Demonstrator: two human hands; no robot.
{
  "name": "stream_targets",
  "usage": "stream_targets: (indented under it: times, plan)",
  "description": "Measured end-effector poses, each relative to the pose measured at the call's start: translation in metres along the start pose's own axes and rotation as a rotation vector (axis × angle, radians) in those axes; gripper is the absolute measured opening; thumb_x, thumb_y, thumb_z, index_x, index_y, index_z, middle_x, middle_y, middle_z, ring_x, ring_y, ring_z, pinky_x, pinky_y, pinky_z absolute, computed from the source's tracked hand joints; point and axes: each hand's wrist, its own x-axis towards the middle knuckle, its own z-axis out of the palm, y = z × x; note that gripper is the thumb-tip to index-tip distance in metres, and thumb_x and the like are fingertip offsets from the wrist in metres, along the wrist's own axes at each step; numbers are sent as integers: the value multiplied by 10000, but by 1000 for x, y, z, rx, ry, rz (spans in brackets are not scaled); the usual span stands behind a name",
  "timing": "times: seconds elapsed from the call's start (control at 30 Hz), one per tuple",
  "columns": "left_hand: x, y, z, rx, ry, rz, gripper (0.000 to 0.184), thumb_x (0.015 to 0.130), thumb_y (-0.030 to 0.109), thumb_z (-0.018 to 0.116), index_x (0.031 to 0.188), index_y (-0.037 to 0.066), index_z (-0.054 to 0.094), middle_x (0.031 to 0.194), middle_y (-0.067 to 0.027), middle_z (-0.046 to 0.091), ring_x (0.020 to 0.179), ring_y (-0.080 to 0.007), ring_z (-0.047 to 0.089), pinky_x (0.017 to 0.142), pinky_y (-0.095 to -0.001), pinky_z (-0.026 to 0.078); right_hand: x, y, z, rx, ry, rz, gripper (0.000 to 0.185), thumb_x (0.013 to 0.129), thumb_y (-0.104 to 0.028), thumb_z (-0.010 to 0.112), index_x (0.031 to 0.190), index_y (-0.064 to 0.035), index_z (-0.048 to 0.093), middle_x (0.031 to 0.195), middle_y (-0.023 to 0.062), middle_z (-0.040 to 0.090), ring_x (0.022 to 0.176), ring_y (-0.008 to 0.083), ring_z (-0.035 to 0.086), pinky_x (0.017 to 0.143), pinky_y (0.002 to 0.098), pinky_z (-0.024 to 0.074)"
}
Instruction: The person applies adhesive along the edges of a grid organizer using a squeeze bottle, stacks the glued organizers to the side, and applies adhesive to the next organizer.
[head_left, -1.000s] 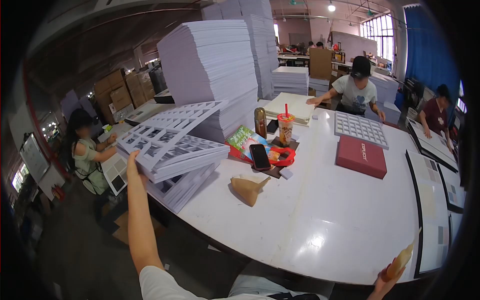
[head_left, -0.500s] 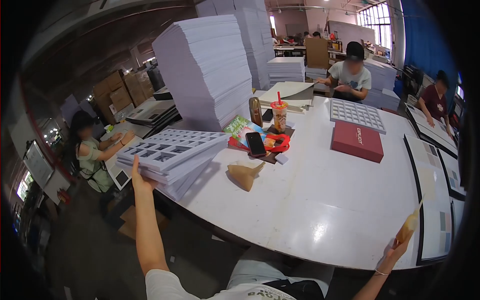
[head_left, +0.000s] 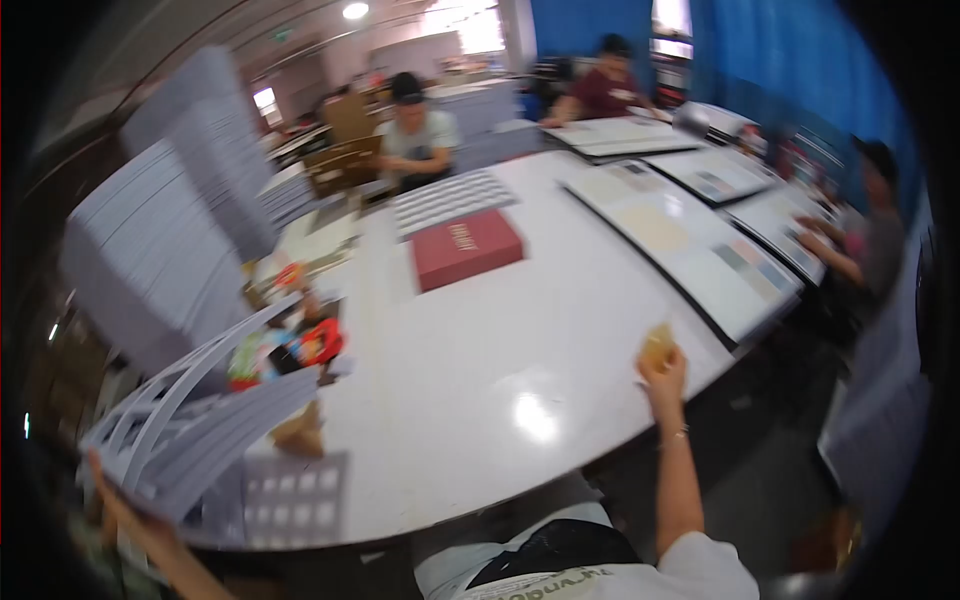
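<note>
At the lower left my left hand point(head_left: 135, 512) grips the edge of white grid sheets point(head_left: 190, 440), whose upper sheets bend up and apart. My right hand point(head_left: 664, 376) is closed around a yellowish glue bottle point(head_left: 657, 348) over the table's right front edge. A crumpled brown paper piece point(head_left: 300, 432) lies just right of the sheets. Behind it are a red bag point(head_left: 322, 342) and a dark phone point(head_left: 285, 358), both blurred. The red box point(head_left: 466, 250) sits farther back on the white table point(head_left: 480, 400), beside a white grid tray point(head_left: 455, 200).
Tall stacks of white sheets point(head_left: 150, 255) rise at the left. Dark-framed sample boards point(head_left: 690, 240) lie along the right side. One person point(head_left: 415, 135) is behind the table, another point(head_left: 605, 85) farther back, and a third point(head_left: 870, 235) at the right.
The view has swung to the right, bringing a person at the right edge into sight. The upper grid sheets are lifted and bent again after lying flatter. My right hand still holds the bottle.
</note>
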Motion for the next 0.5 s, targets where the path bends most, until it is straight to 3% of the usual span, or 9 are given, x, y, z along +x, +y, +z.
stream_targets:
  times: [0.03, 0.07, 0.1, 0.13, 0.2, 0.23, 0.3, 0.43, 0.5]
  plan:
    - [-16, -3, 21, 17, -22, 10, 678, 875, 525, 627, 1355, 62, 507, 1345, -110, 533, 1214, -263, 530, 1013, -445, 443, -3, 7, -7, -190, 98, -118, 767, 752, -177, 826, 1367, 8, 407, 1228, 142, 532, 1118, 245, 551, 701, 314, 550]
    - [-37, -14, 45, 112, -51, 211, 678, 876, 515, 631, 1358, 55, 503, 1353, -116, 523, 1219, -266, 526, 1006, -446, 451, 5, 38, -22, -605, 260, -441, 808, 716, -224, 850, 1360, 27, 430, 1251, 182, 523, 1186, 321, 503, 925, 401, 476]
    - [-45, -26, 66, 104, -94, 241, 675, 876, 505, 637, 1357, 50, 502, 1353, -121, 521, 1217, -267, 527, 1001, -446, 458, -16, 20, -21, -508, 291, -442, 765, 710, -219, 846, 1322, 41, 468, 1256, 200, 517, 1208, 360, 469, 1049, 435, 358]
    - [-53, -38, 86, 95, -139, 269, 673, 875, 496, 642, 1355, 46, 502, 1353, -125, 519, 1216, -269, 528, 996, -445, 465, -34, 6, -20, -469, 304, -513, 734, 714, -208, 846, 1302, 41, 482, 1252, 195, 518, 1185, 340, 486, 1013, 419, 389]
    - [-59, -53, 115, -66, -243, -39, 661, 869, 479, 657, 1343, 42, 508, 1335, -129, 530, 1201, -269, 539, 990, -440, 475, -72, -36, -6, -281, 146, -551, 741, 711, -133, 844, 1321, 36, 457, 1258, 179, 517, 1214, 292, 480, 1050, 378, 376]
    - [-60, -58, 124, -133, -285, -194, 656, 867, 471, 664, 1337, 40, 512, 1325, -131, 535, 1193, -268, 544, 987, -438, 480, -95, -61, 5, -155, -34, -496, 847, 698, -173, 865, 1374, 33, 398, 1357, 188, 448, 1300, 302, 413, 1096, 382, 333]
    - [-79, -62, 152, -188, -341, -362, 651, 864, 463, 671, 1331, 37, 515, 1316, -134, 541, 1186, -268, 550, 983, -435, 485, -122, -97, 24, -145, -326, -741, 1081, 651, -294, 905, 1457, 26, 260, 1482, 211, 314, 1396, 345, 292, 1146, 422, 254]
    - [-146, -87, 210, -161, -571, -653, 562, 818, 379, 750, 1232, 46, 564, 1154, -128, 623, 1037, -246, 631, 929, -413, 538, -158, -141, 65, -38, -485, -1057, 1259, 632, -594, 826, 1506, 12, 151, 1529, 276, 192, 1440, 428, 173, 1160, 555, 118]
    - [-160, -97, 221, -167, -627, -701, 537, 828, 365, 742, 1228, 50, 571, 1162, -130, 624, 1038, -248, 632, 932, -412, 536, -168, -145, 76, -53, -491, -1040, 1184, 629, -485, 854, 1490, -8, 196, 1499, 277, 234, 1411, 430, 224, 1157, 563, 141]
